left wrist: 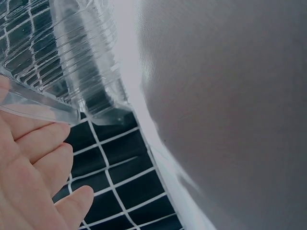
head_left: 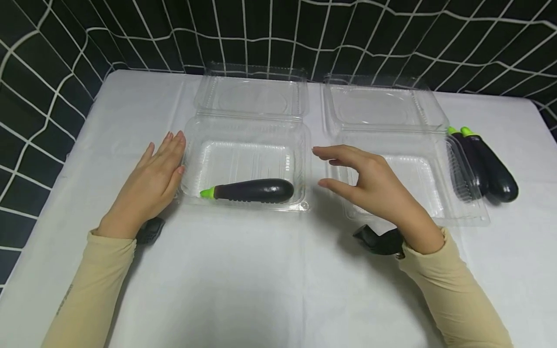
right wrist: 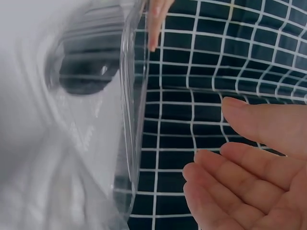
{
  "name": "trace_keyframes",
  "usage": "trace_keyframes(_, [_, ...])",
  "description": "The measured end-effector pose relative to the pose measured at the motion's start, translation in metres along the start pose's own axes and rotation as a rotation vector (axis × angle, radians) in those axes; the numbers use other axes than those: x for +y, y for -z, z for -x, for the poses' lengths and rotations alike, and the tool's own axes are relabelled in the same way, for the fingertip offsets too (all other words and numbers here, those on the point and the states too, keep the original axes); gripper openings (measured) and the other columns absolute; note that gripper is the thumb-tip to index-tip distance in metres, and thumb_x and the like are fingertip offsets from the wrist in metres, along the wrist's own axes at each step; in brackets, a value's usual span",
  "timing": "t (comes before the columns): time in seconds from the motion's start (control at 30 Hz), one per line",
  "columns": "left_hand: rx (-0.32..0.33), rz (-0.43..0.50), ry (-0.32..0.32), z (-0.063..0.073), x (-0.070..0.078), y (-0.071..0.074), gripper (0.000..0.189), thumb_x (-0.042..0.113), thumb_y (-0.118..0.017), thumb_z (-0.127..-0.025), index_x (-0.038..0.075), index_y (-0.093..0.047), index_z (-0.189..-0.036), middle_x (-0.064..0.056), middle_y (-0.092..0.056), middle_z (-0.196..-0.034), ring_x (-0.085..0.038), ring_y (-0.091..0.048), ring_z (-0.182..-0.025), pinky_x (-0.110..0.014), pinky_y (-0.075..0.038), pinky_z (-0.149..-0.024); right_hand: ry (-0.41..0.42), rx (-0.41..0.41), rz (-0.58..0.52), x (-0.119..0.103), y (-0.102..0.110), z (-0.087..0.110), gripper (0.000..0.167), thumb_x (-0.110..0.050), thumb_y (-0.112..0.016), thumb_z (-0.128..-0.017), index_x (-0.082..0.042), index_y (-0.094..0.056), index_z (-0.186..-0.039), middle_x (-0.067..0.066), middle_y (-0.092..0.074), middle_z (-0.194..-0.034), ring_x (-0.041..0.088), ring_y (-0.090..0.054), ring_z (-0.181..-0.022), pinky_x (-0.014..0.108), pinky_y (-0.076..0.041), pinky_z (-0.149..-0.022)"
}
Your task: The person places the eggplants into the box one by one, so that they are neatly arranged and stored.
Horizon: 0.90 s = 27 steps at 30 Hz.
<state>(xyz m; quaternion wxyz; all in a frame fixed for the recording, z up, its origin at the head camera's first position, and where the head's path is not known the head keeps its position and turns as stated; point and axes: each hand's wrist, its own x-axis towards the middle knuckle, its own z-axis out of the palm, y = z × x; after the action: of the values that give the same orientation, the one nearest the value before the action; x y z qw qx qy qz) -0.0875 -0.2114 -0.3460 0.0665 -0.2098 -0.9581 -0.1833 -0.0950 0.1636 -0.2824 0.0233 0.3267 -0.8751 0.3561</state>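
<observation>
In the head view a dark eggplant (head_left: 256,190) with a bright green stem end lies along the near side of a clear plastic clamshell box (head_left: 243,128), whose lid is folded back. My left hand (head_left: 152,176), fingers straight, rests against the box's left edge; in the left wrist view its fingers (left wrist: 36,143) lie along the clear rim. My right hand (head_left: 370,183) hovers between this box and a second one, thumb apart from the loosely bent fingers and nothing held. The right wrist view shows that hand (right wrist: 254,177) apart from the clear wall, with the eggplant's dark end (right wrist: 88,72) behind the plastic.
The second clamshell box (head_left: 417,179) stands to the right, also with its lid back. Two more eggplants (head_left: 489,164) lie at its right side, one partly behind the plastic. A white cloth (head_left: 261,270) covers the table. White netting (head_left: 270,38) borders the back and left.
</observation>
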Motion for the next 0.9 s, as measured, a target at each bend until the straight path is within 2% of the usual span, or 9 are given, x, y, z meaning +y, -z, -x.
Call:
trace_keyframes(0.2, [-0.003,0.002,0.002,-0.001,0.001,-0.001,0.051,0.014,-0.040,-0.100,-0.008,-0.027,-0.144,-0.020,-0.028,-0.149,-0.030,-0.022,-0.140,-0.048,-0.011,-0.114,-0.026,0.034,0.027,0.005,0.010,0.009,0.044,-0.001,-0.074,-0.078,-0.002,-0.062,-0.120,0.007,-0.063,-0.120,0.024,-0.063,-0.102,0.028,-0.046,-0.093])
trace_keyframes(0.37, [-0.002,0.002,0.000,0.000,0.001,-0.002,0.051,0.014,-0.040,-0.100,-0.009,-0.028,-0.144,-0.020,-0.028,-0.149,-0.030,-0.022,-0.140,-0.047,-0.011,-0.114,-0.041,0.065,0.049,0.009,0.019,0.015,0.045,0.001,-0.076,-0.076,-0.004,-0.063,-0.119,0.006,-0.064,-0.119,0.021,-0.064,-0.099,0.021,-0.044,-0.093])
trace_keyframes(0.63, [-0.003,-0.002,0.004,0.000,0.000,0.000,0.051,0.015,-0.041,-0.100,-0.008,-0.027,-0.144,-0.019,-0.027,-0.150,-0.028,-0.021,-0.140,-0.047,-0.011,-0.114,-0.025,0.106,0.086,0.015,0.030,0.020,0.050,0.005,-0.077,-0.073,-0.004,-0.063,-0.120,0.005,-0.065,-0.117,-0.008,-0.056,-0.100,0.014,-0.043,-0.090])
trace_keyframes(0.9, [0.006,-0.002,-0.005,0.000,0.000,0.000,0.050,0.014,-0.040,-0.100,-0.008,-0.028,-0.144,-0.019,-0.028,-0.150,-0.029,-0.022,-0.140,-0.048,-0.011,-0.114,-0.058,0.122,0.094,0.019,0.040,0.028,0.054,0.008,-0.075,-0.073,-0.004,-0.061,-0.124,0.009,-0.065,-0.116,-0.013,-0.053,-0.101,0.013,-0.042,-0.091])
